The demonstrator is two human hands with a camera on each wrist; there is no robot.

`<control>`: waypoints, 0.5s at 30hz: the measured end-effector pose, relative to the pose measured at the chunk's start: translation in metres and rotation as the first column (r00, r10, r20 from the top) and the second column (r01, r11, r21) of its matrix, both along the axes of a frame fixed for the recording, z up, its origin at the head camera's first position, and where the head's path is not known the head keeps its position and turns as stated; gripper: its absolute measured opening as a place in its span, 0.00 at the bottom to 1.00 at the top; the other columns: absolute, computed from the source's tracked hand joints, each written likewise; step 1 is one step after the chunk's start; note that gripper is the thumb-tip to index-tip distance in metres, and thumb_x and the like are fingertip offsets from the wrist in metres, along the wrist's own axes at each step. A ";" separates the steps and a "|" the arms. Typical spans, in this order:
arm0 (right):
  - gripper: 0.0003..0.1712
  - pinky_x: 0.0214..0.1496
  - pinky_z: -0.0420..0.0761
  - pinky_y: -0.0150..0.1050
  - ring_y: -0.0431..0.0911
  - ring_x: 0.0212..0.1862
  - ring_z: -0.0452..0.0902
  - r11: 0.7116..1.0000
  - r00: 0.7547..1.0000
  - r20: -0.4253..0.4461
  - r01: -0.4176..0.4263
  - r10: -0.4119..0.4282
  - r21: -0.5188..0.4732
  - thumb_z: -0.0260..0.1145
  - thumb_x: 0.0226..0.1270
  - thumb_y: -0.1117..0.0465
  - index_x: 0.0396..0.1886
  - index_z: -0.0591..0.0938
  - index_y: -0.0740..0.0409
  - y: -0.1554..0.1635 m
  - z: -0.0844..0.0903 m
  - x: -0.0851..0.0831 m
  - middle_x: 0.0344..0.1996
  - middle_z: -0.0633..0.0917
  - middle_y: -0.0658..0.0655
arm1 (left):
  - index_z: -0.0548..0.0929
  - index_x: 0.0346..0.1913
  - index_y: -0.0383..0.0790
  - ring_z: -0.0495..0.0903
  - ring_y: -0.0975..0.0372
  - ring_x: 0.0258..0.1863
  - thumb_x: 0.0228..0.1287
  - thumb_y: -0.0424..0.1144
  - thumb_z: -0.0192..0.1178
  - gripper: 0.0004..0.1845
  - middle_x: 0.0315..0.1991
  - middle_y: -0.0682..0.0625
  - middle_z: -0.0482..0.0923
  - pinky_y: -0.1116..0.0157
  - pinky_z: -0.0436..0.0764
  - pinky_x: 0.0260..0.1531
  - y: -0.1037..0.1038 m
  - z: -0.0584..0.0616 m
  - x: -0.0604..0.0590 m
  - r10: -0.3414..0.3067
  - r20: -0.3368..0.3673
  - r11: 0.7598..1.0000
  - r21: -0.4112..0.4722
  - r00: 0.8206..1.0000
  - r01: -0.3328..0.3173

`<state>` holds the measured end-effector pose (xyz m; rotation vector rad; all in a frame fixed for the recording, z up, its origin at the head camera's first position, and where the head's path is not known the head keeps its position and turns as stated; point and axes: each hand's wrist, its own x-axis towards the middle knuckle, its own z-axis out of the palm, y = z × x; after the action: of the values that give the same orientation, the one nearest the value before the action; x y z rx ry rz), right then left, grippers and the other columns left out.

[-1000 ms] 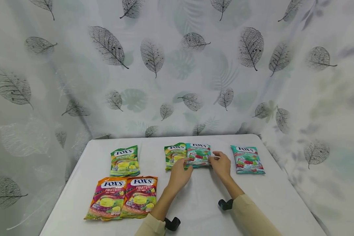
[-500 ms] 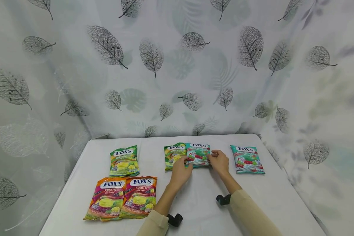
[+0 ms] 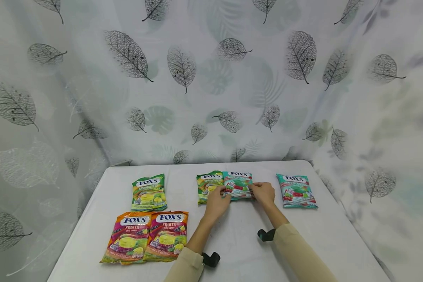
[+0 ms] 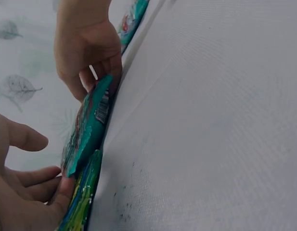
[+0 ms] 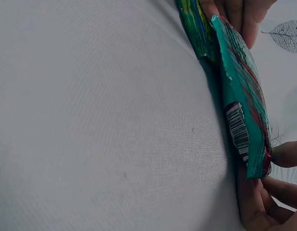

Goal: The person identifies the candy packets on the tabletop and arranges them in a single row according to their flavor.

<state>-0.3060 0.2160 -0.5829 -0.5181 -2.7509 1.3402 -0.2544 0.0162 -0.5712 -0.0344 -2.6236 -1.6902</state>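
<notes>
A teal Fox's mint candy bag [image 3: 237, 183] lies at the table's far middle, overlapping a green Fox's bag [image 3: 208, 183] on its left. My left hand [image 3: 224, 196] holds the teal bag's lower left corner. At the lower right corner my right hand [image 3: 255, 190] pinches it. The left wrist view shows the teal bag [image 4: 93, 125] with its near edge raised off the table, the right hand [image 4: 88, 53] at its far end and the green bag [image 4: 83, 204] beneath. From the right wrist the teal bag [image 5: 242, 106] stands on edge, barcode showing.
A second teal mint bag [image 3: 296, 190] lies to the right and another green bag [image 3: 149, 192] to the left. Two orange-pink fruit bags [image 3: 148, 235] sit side by side at the front left. The white table [image 3: 239, 235] is backed by a leaf-print curtain [image 3: 211, 78].
Both hands have closed in on the teal bag's lower corners, the right hand shifting slightly left. The bag's near edge has come up off the table.
</notes>
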 end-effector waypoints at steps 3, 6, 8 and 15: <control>0.25 0.53 0.80 0.55 0.61 0.55 0.82 0.999 1.000 0.005 0.001 -0.001 -0.036 0.69 0.70 0.46 0.54 0.89 0.61 0.002 0.000 0.000 0.54 0.88 0.65 | 0.79 0.67 0.33 0.80 0.52 0.56 0.71 0.38 0.62 0.24 0.56 0.40 0.83 0.51 0.81 0.55 -0.001 -0.001 -0.001 0.006 -0.007 1.000 0.005 1.000 -0.006; 0.24 0.58 0.79 0.56 0.61 0.59 0.80 0.997 1.000 -0.003 0.011 -0.011 -0.080 0.71 0.69 0.46 0.54 0.90 0.59 0.005 -0.001 0.000 0.57 0.86 0.65 | 0.80 0.67 0.34 0.80 0.54 0.54 0.71 0.39 0.63 0.24 0.55 0.42 0.83 0.52 0.81 0.54 -0.002 -0.001 -0.001 0.012 -0.002 1.000 0.012 1.000 -0.012; 0.23 0.61 0.78 0.56 0.61 0.62 0.78 0.994 1.000 -0.011 0.011 -0.012 -0.105 0.71 0.69 0.47 0.55 0.90 0.58 0.006 -0.001 -0.001 0.60 0.85 0.65 | 0.80 0.67 0.34 0.79 0.54 0.54 0.71 0.39 0.63 0.24 0.54 0.43 0.83 0.52 0.81 0.54 -0.002 0.000 -0.001 0.020 0.006 1.000 0.023 1.000 -0.020; 0.22 0.69 0.73 0.57 0.61 0.69 0.73 0.983 1.000 -0.013 0.023 -0.026 -0.181 0.71 0.70 0.48 0.55 0.90 0.58 0.005 -0.001 0.001 0.64 0.82 0.65 | 0.80 0.67 0.36 0.79 0.53 0.58 0.71 0.40 0.62 0.24 0.57 0.44 0.82 0.51 0.80 0.58 -0.001 0.001 -0.001 0.036 0.036 0.998 0.058 0.999 -0.038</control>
<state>-0.3049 0.2213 -0.5836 -0.5459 -2.6152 1.5908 -0.2552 0.0154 -0.5703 0.0450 -2.5806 -1.7702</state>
